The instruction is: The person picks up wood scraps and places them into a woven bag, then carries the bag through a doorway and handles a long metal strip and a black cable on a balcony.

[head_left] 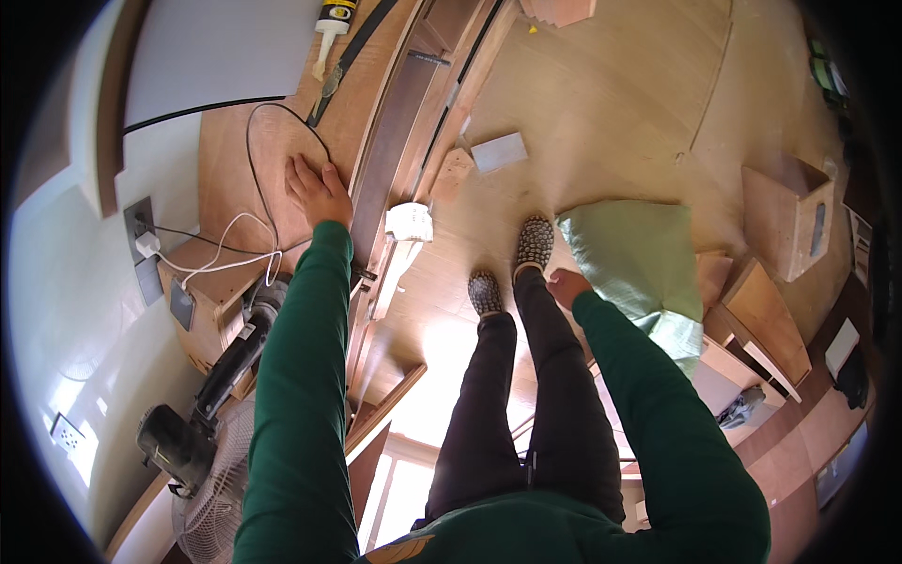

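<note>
My left hand lies flat on the bare wooden surface, its fingers stretched out and holding nothing. A thin black cable loops close around that hand. Beyond the fingertips lie a sealant tube with a pale nozzle and a long dark tool or strip whose kind I cannot make out. My right hand hangs beside my right leg with its fingers curled in, and no object shows in it. Nearest to it is a shiny green sheet on the floor.
A standing fan and a wall socket with a white charging cable are at the left. On the floor lie a small white board and wood pieces. An open wooden box stands at the right.
</note>
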Tool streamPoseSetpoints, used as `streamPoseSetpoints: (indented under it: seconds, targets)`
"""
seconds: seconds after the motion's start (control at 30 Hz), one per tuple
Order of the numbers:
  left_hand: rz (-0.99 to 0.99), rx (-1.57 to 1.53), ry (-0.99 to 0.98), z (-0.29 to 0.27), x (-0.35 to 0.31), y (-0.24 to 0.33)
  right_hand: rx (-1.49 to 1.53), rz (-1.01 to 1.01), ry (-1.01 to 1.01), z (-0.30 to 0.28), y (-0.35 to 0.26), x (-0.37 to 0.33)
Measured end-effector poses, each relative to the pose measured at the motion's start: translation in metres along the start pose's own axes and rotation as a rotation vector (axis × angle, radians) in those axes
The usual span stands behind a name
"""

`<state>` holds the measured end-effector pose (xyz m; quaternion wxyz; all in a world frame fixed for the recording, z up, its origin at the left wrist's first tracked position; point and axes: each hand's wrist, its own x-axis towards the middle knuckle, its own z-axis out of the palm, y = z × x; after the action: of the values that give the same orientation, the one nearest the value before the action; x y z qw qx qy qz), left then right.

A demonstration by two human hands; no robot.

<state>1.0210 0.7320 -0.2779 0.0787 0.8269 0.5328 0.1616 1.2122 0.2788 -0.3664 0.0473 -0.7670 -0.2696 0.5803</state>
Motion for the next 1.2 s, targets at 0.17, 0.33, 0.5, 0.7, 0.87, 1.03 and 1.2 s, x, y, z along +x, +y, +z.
streamPoseSetpoints:
  seconds: [0.17, 0.33, 0.5, 0.7, 0.87, 1.03, 1.2]
  targets:
    - [0.053, -0.022, -0.022, -0.006, 0.005, 0.003, -0.098, -0.037, -0.083, -0.01, -0.035, 0.095]
    - [0.069, -0.004, -0.052, -0.006, 0.01, 0.007, -0.008, -0.065, 0.032, -0.008, -0.07, 0.184]
    - [0.049, -0.019, -0.081, -0.008, 0.01, 0.005, 0.079, -0.22, 0.072, 0.001, -0.124, 0.254]
    - [0.071, -0.019, -0.099, -0.003, 0.01, 0.001, 0.65, 0.314, -0.132, 0.027, -0.176, 0.306]
    - [0.086, 0.006, -0.126, -0.002, 0.013, 0.004, 0.815, 0.498, 0.121, 0.098, -0.182, 0.354]
    - [0.066, -0.01, -0.13, -0.002, 0.013, 0.004, 0.724, 0.649, 0.359, 0.1, -0.206, 0.365]
    - [0.073, -0.048, -0.116, 0.0, 0.011, 0.001, 0.639, 0.371, 0.403, 0.092, -0.176, 0.358]
